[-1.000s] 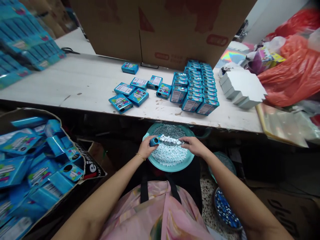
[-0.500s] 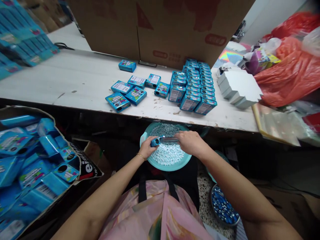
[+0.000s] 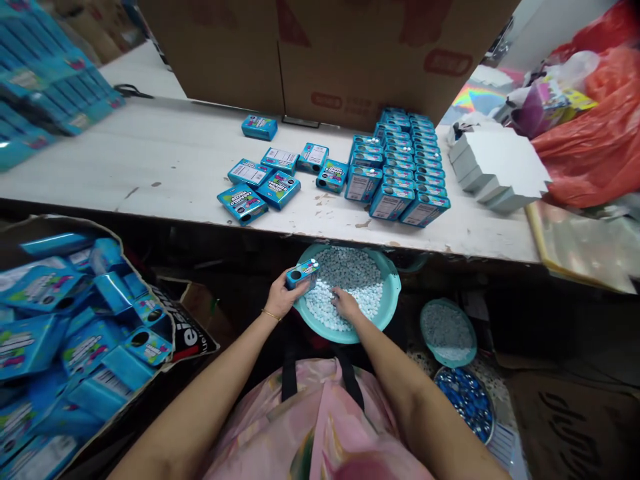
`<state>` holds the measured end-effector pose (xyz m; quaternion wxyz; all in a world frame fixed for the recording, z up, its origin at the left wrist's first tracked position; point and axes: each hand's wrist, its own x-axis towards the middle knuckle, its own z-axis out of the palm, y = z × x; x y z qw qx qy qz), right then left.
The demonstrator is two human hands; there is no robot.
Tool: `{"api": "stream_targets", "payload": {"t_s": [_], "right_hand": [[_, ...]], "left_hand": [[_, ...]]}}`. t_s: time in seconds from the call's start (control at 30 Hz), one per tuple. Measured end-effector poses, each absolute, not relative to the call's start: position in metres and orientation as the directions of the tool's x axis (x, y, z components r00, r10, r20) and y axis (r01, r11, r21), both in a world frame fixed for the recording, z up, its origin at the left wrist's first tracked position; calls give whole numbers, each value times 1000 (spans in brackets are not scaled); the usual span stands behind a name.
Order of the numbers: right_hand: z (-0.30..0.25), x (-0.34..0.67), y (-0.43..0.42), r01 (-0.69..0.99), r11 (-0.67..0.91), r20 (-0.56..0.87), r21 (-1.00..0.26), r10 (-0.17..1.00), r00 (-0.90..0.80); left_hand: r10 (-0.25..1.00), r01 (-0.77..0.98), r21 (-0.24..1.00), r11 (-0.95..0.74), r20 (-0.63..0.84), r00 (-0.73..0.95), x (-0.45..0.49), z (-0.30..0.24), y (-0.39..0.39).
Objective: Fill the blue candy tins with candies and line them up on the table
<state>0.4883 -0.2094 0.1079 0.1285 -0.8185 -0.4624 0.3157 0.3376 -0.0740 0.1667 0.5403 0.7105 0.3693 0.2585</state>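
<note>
White worktop (image 3: 195, 150) before us, bearing rows of standing blue boxes (image 3: 399, 175). Below its edge, turquoise basin (image 3: 392, 293) of white pellets (image 3: 350, 265). Our left hand (image 3: 281, 295) grips single box (image 3: 302, 273) at basin's left rim; our right hand (image 3: 347, 306) touches pellets near basin's middle, whether holding any we cannot tell.

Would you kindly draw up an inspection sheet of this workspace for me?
Surface: white table, worn, with dark marks and chips.
Job's things: blue box in hand; white pellets in a teal basin below the table's front edge.
Clutter: seven loose boxes left of upright rows; white stack and red plastic to the right.
Hands: left hand holds the blue box; right hand dips into the pellets.
Cables: nothing seen for certain; lower right is dark.
Surroundings: large carton behind the rows.
</note>
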Motion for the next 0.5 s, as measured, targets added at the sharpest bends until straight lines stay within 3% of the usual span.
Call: {"api": "stream_targets", "payload": {"t_s": [0.2, 0.5], "right_hand": [[115, 519, -223, 517, -478, -333, -710, 875, 351], [225, 564, -255, 526, -359, -255, -771, 931, 262]], "left_hand": [[849, 228, 959, -168, 24, 528, 327, 177, -67], [763, 235, 911, -339, 120, 636, 340, 160, -76]]}}
